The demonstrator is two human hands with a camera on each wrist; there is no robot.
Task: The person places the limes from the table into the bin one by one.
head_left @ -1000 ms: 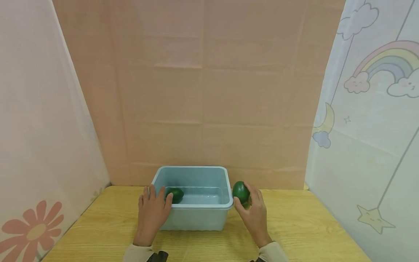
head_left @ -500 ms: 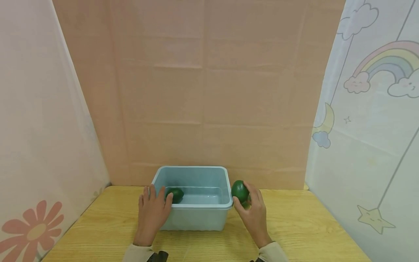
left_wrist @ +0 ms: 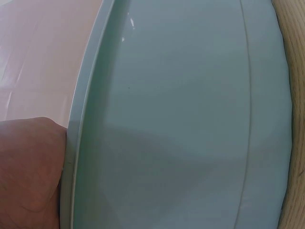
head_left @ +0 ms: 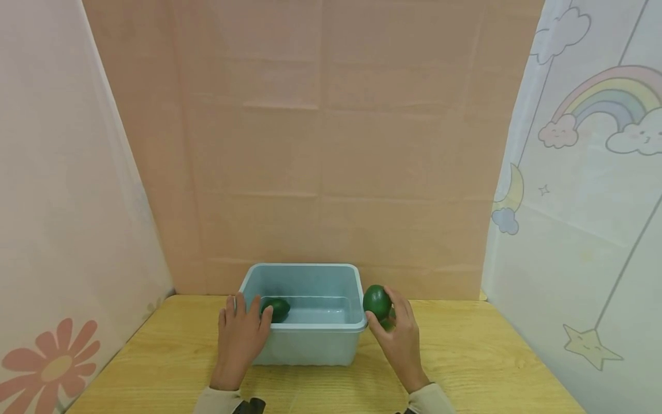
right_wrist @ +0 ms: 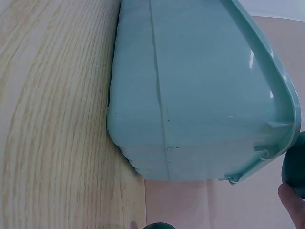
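A light blue plastic bin (head_left: pixel 315 348) stands on the wooden table. Inside it, at the left, lies a dark green avocado (head_left: pixel 280 309), partly hidden by my left thumb. My left hand (head_left: pixel 239 339) rests over the bin's front left corner, fingers spread and fairly straight. Just outside the right rim, my right hand (head_left: pixel 399 333) holds a second dark green avocado (head_left: pixel 377 302) between thumb and fingers. Another green rounded thing (head_left: pixel 389 321) shows behind that hand, mostly hidden. In the right wrist view, the held avocado (right_wrist: pixel 296 164) sits close to the bin's rim.
The wooden table (head_left: pixel 476 356) extends to both sides of the bin. A plain tan sheet (head_left: pixel 331 144) hangs behind it. Patterned white cloths stand at the left (head_left: pixel 67 201) and right (head_left: pixel 579 241).
My right hand has shifted slightly left with the avocado, bringing it closer to the bin's right rim. The left hand and the bin have stayed in place.
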